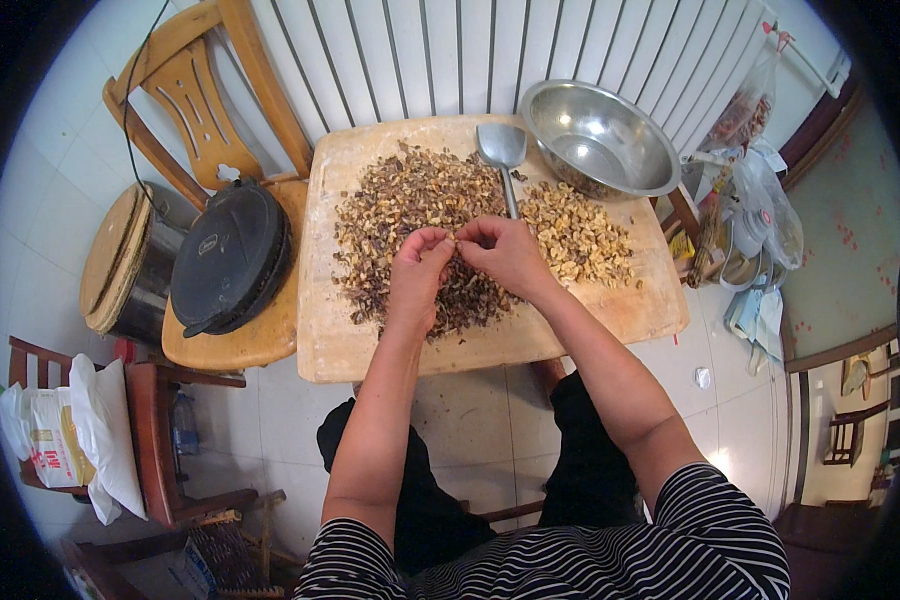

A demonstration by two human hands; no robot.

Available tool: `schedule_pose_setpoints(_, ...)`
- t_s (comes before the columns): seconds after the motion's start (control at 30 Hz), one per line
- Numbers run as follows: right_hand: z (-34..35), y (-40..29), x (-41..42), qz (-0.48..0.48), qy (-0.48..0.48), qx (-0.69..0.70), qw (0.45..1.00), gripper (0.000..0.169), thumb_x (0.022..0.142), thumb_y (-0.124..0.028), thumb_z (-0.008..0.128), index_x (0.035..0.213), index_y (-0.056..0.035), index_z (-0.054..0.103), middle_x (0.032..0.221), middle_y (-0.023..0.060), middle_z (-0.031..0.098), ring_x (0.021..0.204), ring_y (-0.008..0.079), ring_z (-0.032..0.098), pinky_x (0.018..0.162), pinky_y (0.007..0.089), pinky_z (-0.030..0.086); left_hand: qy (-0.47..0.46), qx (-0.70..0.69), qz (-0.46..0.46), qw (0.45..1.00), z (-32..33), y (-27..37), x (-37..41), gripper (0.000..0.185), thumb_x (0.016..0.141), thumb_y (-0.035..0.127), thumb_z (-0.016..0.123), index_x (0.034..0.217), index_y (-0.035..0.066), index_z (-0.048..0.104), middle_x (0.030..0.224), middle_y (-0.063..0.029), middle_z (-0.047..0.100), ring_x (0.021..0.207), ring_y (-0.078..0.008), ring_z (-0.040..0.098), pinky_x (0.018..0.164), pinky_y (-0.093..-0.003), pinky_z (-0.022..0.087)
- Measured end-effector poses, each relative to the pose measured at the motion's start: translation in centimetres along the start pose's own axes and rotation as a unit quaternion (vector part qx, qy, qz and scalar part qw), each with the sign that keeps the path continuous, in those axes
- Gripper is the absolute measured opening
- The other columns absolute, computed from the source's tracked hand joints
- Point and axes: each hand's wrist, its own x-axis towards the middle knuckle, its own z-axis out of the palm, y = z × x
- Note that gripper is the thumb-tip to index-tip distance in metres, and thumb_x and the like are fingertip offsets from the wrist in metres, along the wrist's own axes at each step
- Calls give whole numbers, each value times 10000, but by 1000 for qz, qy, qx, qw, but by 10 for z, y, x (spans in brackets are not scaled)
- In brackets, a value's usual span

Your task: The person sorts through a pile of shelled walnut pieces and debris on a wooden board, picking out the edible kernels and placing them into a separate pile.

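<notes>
My left hand [420,270] and my right hand [506,255] meet over a wooden board-like tabletop [330,349]. Their fingertips pinch a small walnut piece [454,237], mostly hidden by the fingers. Under them spreads a wide heap of walnut bits mixed with dark fragments [420,195]. To the right lies a smaller pile of paler walnut kernels [581,236]. A metal wok spatula [502,146] rests between the two piles, its handle running down towards my right hand. Behind the paler pile, a stainless steel basin [604,139] sits tilted at the table's back right corner.
Left of the table, a wooden chair [187,97] bears a round black electric pan [229,259]. Beyond it stands a drum with a cardboard-like lid [116,255]. White sacks [109,435] rest at lower left. Plastic bags [765,202] hang at right. A white radiator [435,60] stands behind.
</notes>
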Motion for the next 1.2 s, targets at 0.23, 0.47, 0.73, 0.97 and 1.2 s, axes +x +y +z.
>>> schedule_pose_setpoints(0.23, 1, 8, 1, -44, -2, -49, 998, 122, 712, -47, 589, 828, -16, 610, 734, 27, 605, 673, 78, 548, 611, 220, 443, 17, -48, 7, 999, 6, 1, 0, 52, 821, 129, 533, 851, 88, 522, 697, 30, 505, 535, -49, 427, 415, -170, 311)
schedule_pose_setpoints(0.47, -27, 1, 3, -73, -30, -161, 984, 113, 670, -91, 635, 774, -49, 624, 804, 109, 584, 784, 252, 571, 702, 325, 454, -1, -339, -100, 936, -22, 13, 10, 95, 784, 111, 476, 866, 67, 495, 853, -92, 593, 667, -180, 577, 482, -213, 454)
schedule_pose_setpoints(0.73, -17, 9, -8, -102, -126, -281, 946, 119, 657, -106, 642, 762, -57, 614, 752, 96, 588, 769, 253, 561, 683, 327, 446, 23, -321, -127, 938, -24, 13, 11, 104, 792, 114, 526, 890, 79, 540, 780, -39, 575, 656, -154, 569, 482, -200, 450)
schedule_pose_setpoints(0.97, -27, 13, 5, 58, -97, 53, 992, 105, 788, -95, 584, 824, 4, 590, 699, 22, 587, 588, 81, 535, 534, 216, 450, -40, -54, -92, 993, -9, 10, 1, 161, 804, 59, 531, 963, 65, 559, 729, 15, 531, 595, -62, 489, 446, -144, 357)
schedule_pose_setpoints(1.2, -20, 3, 0, 92, -97, 138, 981, 105, 795, -94, 563, 826, 2, 591, 659, 19, 571, 571, 84, 526, 503, 210, 431, -18, -49, -75, 996, 4, 0, -1, 148, 772, 70, 603, 917, 64, 574, 663, 35, 518, 539, -34, 434, 427, -151, 312)
